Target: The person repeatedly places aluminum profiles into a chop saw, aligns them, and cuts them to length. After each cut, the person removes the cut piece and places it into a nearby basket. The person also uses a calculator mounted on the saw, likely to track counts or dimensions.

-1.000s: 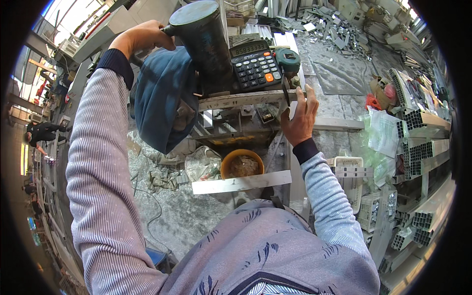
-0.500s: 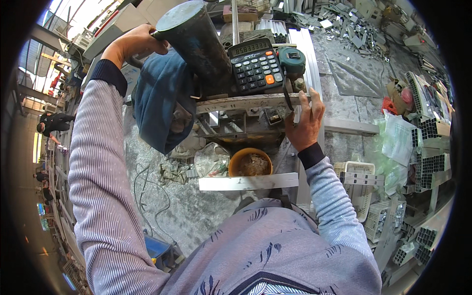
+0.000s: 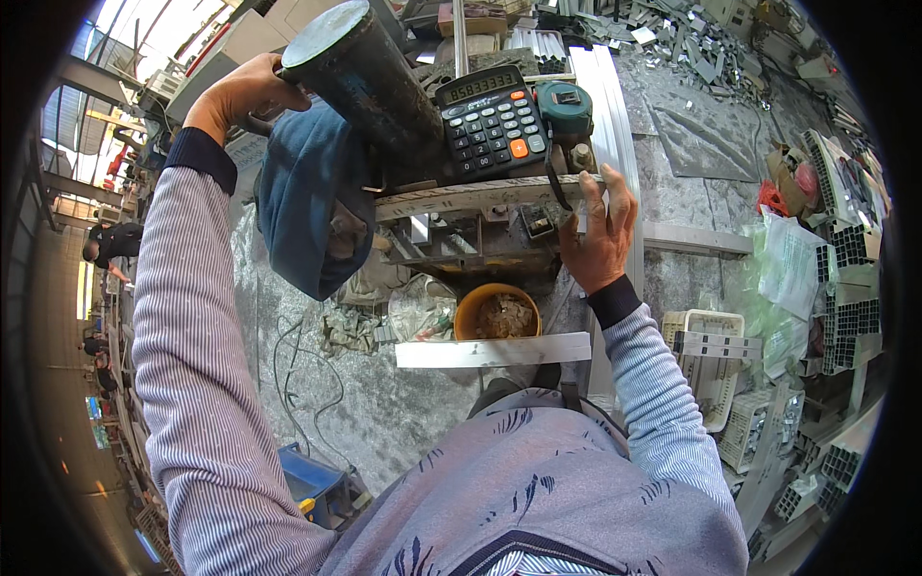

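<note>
My left hand (image 3: 252, 94) is closed round a dark curved handle (image 3: 257, 125) beside a large dark metal cylinder (image 3: 370, 82) with a pale flat top. A blue cloth (image 3: 312, 197) hangs just below that hand. My right hand (image 3: 601, 235) has its fingers apart, the fingertips at the right end of a marked, ruler-like strip (image 3: 471, 195) along the machine's near edge. Behind the strip, a black calculator (image 3: 492, 125) with a lit display leans face up. A teal tape measure (image 3: 565, 108) sits to its right, its black strap hanging over the strip.
Below the machine stands an orange bucket (image 3: 497, 315) of debris, with a white bar (image 3: 494, 350) in front. Right are a cream crate (image 3: 711, 370), plastic wrap (image 3: 783, 274) and stacked metal profiles (image 3: 850, 307). Metal offcuts (image 3: 687, 48) lie behind. A blue box (image 3: 317, 485) and cable are lower left.
The whole view has shifted and turned slightly. My left hand keeps its hold on the handle, and my right hand stays at the strip's end.
</note>
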